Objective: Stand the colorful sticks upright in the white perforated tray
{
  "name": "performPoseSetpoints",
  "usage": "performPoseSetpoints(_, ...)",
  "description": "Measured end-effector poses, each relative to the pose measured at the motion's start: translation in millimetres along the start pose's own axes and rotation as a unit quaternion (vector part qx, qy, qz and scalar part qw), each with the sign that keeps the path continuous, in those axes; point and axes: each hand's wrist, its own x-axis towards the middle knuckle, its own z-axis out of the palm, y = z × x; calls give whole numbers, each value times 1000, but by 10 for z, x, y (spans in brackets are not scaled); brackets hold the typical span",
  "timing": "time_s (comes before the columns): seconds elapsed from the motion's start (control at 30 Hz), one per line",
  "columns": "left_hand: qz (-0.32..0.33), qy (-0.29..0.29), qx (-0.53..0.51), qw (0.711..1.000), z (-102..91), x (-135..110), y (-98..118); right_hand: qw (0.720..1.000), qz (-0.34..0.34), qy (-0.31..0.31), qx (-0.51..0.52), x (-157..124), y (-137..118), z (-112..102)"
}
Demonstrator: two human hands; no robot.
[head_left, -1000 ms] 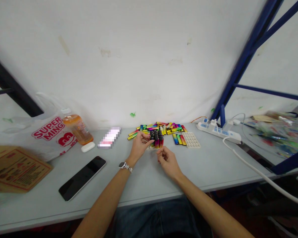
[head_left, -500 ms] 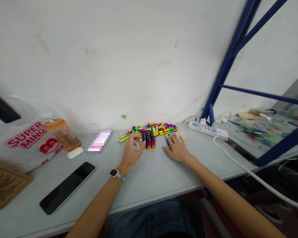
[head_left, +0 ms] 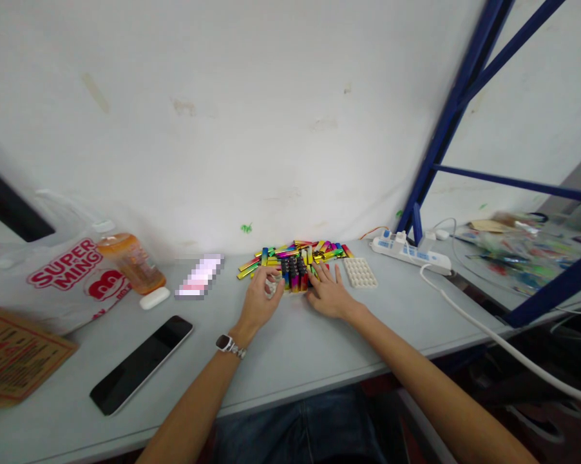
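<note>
Rows of shiny, multicoloured pieces with black tops (head_left: 294, 265), which look like lighters, stand upright in a pale tray, most of it hidden. My left hand (head_left: 260, 299) is at the left end of the rows, fingers partly curled and thumb apart from them; I see nothing gripped in it. At the right end lies my right hand (head_left: 330, 293), palm down with fingers spread, touching the nearest pieces. A bit of green and red shows by its fingers. Behind the rows lies a loose pile of metallic coloured pieces (head_left: 252, 263).
A white bumpy tray (head_left: 361, 273) lies right of my right hand. Farther right are a power strip (head_left: 409, 250) and a blue metal frame (head_left: 430, 142). To the left are a black phone (head_left: 143, 364), an orange bottle (head_left: 133, 261), a plastic bag (head_left: 73, 277) and a cardboard box (head_left: 20, 357).
My right hand has moved left, off the bumpy tray, to the right end of the upright rows. My left hand keeps nearly the same pose. The view has shifted slightly.
</note>
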Motion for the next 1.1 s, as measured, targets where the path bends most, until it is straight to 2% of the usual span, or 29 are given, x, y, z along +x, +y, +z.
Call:
performPoseSetpoints(0.17,9,-22,-13,1000,10,0,36,999,-22,3,-25,48,153,-168)
performPoseSetpoints(0.33,22,-49,-22,998,18,-4,34,998,-56,10,-40,112,250,-193)
performPoseSetpoints(0.6,32,-67,-16,997,22,-1,28,996,-77,37,-30,-61,245,-215)
performPoseSetpoints(0.7,32,-65,-17,997,27,-1,36,995,-49,79,-23,-145,182,-161)
performPoseSetpoints(0.83,29,-64,-18,997,26,-10,46,988,53,137,-55,-181,83,-92)
performPoseSetpoints(0.97,25,-65,-23,997,17,-20,53,986,85,116,-80,-142,5,-117)
performPoseSetpoints(1.1,26,-60,-25,998,7,-19,60,988,132,50,-66,-113,-31,-153)
